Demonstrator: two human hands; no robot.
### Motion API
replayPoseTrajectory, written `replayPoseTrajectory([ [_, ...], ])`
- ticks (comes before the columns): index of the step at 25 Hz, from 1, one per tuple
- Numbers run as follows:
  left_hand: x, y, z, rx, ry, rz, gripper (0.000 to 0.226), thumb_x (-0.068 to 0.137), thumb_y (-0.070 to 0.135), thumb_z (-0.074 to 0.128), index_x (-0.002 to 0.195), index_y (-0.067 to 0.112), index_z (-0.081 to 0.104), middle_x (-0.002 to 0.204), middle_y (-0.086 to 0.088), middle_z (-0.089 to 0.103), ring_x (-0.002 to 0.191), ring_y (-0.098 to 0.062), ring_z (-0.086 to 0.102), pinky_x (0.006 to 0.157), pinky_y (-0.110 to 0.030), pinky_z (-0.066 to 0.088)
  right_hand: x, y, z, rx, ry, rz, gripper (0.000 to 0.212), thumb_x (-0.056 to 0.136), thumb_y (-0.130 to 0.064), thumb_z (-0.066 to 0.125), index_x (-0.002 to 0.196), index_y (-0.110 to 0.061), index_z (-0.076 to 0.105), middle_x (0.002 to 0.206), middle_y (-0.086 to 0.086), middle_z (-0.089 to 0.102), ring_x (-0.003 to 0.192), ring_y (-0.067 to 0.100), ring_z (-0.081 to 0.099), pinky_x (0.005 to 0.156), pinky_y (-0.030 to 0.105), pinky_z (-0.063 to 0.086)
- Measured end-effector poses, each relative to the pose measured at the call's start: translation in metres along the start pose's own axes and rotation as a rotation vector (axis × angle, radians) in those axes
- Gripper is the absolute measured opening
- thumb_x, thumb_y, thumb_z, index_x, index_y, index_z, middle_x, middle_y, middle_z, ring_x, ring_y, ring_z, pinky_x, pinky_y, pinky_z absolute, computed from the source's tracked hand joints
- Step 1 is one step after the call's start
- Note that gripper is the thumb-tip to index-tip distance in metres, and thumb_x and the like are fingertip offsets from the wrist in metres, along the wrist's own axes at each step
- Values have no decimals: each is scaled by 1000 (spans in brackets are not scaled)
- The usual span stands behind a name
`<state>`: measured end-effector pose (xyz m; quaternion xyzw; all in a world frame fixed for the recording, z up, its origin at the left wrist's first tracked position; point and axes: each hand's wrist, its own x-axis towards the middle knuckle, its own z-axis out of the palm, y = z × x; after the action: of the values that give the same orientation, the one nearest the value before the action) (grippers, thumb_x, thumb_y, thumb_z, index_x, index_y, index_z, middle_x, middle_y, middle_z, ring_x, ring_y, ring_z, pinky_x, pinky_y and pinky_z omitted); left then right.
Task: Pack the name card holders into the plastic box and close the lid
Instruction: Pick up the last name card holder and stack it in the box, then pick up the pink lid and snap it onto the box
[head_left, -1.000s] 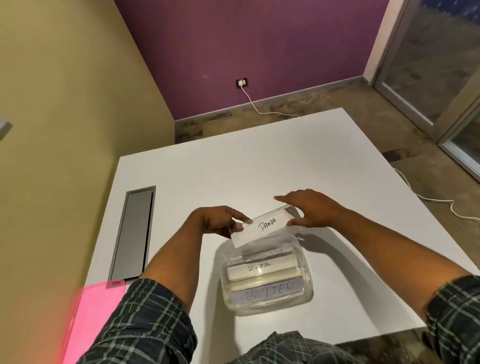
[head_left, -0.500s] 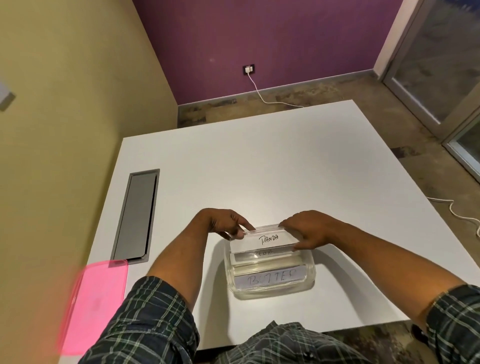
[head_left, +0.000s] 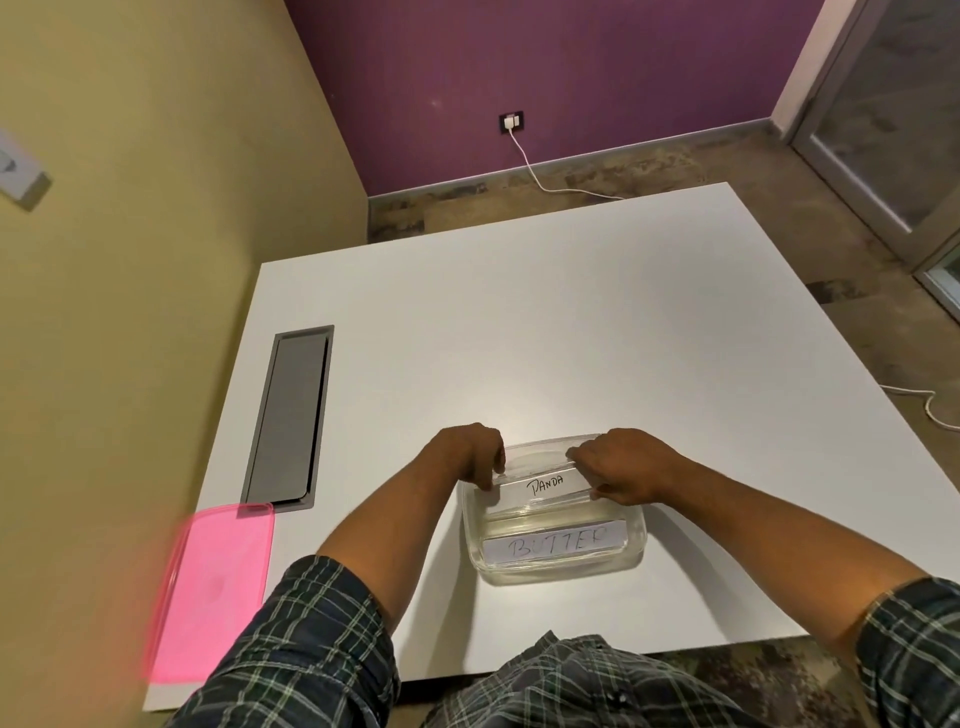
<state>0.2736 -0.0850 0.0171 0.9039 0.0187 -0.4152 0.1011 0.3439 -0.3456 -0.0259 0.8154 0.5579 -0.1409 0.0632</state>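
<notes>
A clear plastic box (head_left: 638, 540) stands on the white table near its front edge. Inside it, a name card holder marked BUTTER (head_left: 556, 543) lies along the near side. A holder marked PANDA (head_left: 544, 487) sits tilted in the far half of the box. My left hand (head_left: 470, 457) pinches its left end and my right hand (head_left: 621, 465) grips its right end. Other holders under it are mostly hidden. The pink lid (head_left: 210, 592) lies flat at the table's front left corner.
A grey cable hatch (head_left: 291, 415) is set into the white table (head_left: 571, 322) at the left, just beyond the lid. A yellow wall runs close along the left side. A white cable (head_left: 914, 402) trails on the floor at the right.
Both hands have lowered the PANDA holder from above the box down into its far half. The view has tilted, so the box sits lower in frame.
</notes>
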Motion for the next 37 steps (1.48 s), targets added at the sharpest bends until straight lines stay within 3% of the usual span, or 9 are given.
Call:
replayPoseTrajectory([
  [3,0,3,14,173,76,1,47,80,20,73,127,25,68,123,-1,69,109,-23,67,87,-32,54,2,-2,5,13,-30,-9,45,90,-39,64,126,-15,50,111,3,66,96,30,64,76,40,54],
  [5,0,3,21,243,118,4,46,80,20,71,126,26,68,122,-1,68,105,-25,67,81,-30,51,2,-2,7,68,-37,-1,13,95,-29,59,104,-28,50,97,-3,67,83,26,64,69,38,54],
  [7,-1,3,25,276,150,3,44,80,21,71,124,26,68,121,-2,67,103,-26,68,76,-28,47,1,-1,6,78,-24,27,14,99,-23,51,88,-30,45,86,-7,66,75,22,63,66,35,53],
  [9,-1,4,29,309,180,4,42,80,22,71,122,25,69,118,-3,68,101,-26,68,74,-28,45,0,0,6,-23,-32,-15,4,96,-23,54,94,-26,55,91,-5,66,80,24,65,63,30,47],
  [16,-1,10,36,482,253,31,35,77,25,69,111,18,71,108,-5,71,93,-27,70,79,-31,49,7,-6,3,-113,-92,38,23,82,-8,61,104,-15,61,103,4,65,90,29,64,69,33,45],
  [25,-8,14,34,550,276,47,26,76,18,68,102,16,70,103,-6,71,91,-29,70,74,-31,38,7,-9,6,-153,-70,-31,19,86,-19,57,104,-12,61,100,6,66,86,30,65,63,33,39],
  [31,-18,0,38,310,447,90,37,82,45,58,103,18,73,92,-2,75,88,-28,70,75,-30,46,1,-7,1,-135,143,-130,46,102,-51,39,109,-11,62,94,6,67,80,29,65,66,37,51],
  [33,-26,-4,39,159,560,61,37,85,49,53,97,22,75,87,1,76,86,-24,70,76,-30,50,2,-11,-3,-123,334,-184,43,103,-48,39,100,-14,64,82,3,65,69,26,63,58,35,50],
  [37,-45,-22,43,-107,753,-91,31,86,46,54,84,23,74,77,5,73,77,-19,68,71,-30,53,29,-22,-23,-73,492,-184,36,103,-42,42,102,-16,68,85,2,65,70,25,61,59,34,47],
])
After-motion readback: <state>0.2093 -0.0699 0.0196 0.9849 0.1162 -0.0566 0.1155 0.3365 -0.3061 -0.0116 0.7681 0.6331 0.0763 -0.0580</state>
